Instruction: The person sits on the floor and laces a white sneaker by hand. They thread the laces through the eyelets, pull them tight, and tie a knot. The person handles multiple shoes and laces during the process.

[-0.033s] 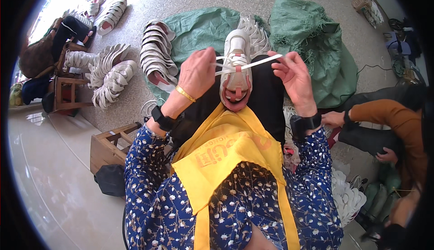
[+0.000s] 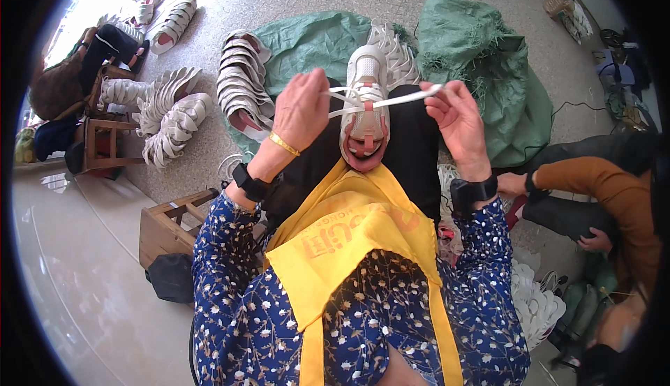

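A white sneaker upper (image 2: 367, 68) with pink trim rests on my dark-trousered lap, its toe pointing away from me and its pink-lined opening nearest me. A flat white shoelace (image 2: 408, 98) crosses over its tongue and stretches out to both sides. My left hand (image 2: 301, 107) is closed on the lace at the upper's left, its fingertips partly hidden behind the knuckles. To the right, my right hand (image 2: 457, 117) pinches the other stretch of lace between thumb and forefinger, palm partly showing. A yellow apron (image 2: 349, 211) covers my lap below the upper.
Stacked shoe uppers (image 2: 244, 82) lie left on a green sack (image 2: 307, 47); another green sack (image 2: 474, 72) sits right. Wooden stools (image 2: 167, 229) and more uppers (image 2: 178, 124) stand left. A co-worker's brown sleeve (image 2: 593, 176) reaches in at right, near white laces (image 2: 534, 302).
My hands have drawn slightly farther apart, the left a little leftward and the right a little rightward, with the lace between them. The co-worker's arm at right has shifted slightly.
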`<state>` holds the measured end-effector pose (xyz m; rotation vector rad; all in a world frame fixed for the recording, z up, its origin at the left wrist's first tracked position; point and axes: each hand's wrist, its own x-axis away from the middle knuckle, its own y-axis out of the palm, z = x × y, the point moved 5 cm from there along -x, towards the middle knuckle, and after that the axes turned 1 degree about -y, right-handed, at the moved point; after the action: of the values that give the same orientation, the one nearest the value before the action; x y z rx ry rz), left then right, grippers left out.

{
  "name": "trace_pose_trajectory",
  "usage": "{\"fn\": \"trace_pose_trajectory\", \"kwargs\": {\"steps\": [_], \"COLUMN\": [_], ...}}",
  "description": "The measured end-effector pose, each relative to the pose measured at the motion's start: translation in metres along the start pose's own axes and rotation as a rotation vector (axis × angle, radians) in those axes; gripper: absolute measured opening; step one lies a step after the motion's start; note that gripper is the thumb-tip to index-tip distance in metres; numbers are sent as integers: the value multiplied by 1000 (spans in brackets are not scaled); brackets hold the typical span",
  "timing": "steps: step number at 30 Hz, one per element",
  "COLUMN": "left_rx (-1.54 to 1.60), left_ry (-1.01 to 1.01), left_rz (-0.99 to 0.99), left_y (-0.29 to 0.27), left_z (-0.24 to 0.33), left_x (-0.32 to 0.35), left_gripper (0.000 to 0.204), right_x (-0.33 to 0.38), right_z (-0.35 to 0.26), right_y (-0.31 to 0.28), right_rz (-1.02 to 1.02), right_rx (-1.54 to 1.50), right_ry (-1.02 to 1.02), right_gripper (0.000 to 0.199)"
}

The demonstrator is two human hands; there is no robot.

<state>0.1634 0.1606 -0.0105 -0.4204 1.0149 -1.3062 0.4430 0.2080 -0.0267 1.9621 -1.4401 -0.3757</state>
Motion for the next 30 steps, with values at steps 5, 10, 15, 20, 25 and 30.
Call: {"fn": "trace_pose_trajectory", "kwargs": {"steps": [5, 10, 15, 20, 25, 30], "left_rx": [10, 122, 234, 298, 215, 138], "left_ry": [41, 65, 75, 25, 5, 85], "left_rz": [228, 190, 89, -3, -124, -131], "left_y": [-21, 10, 32, 37, 34, 32], "left_z": [-1, 18, 30, 20, 17, 16], "left_x": [-7, -1, 5, 15, 24, 24], "left_gripper": [11, 12, 14, 18, 20, 12], "right_x": [8, 26, 55, 68, 27, 14], "right_z": [-27, -51, -94, -99, -34, 19], "right_y": [-62, -140, -245, -262, -122, 9], "right_rz": [134, 370, 699, 827, 560, 6], "right_rx": [124, 150, 45, 174, 965, 1480], "right_ry": [-224, -320, -510, -655, -396, -489], "right_gripper": [4, 8, 10, 17, 35, 32]}}
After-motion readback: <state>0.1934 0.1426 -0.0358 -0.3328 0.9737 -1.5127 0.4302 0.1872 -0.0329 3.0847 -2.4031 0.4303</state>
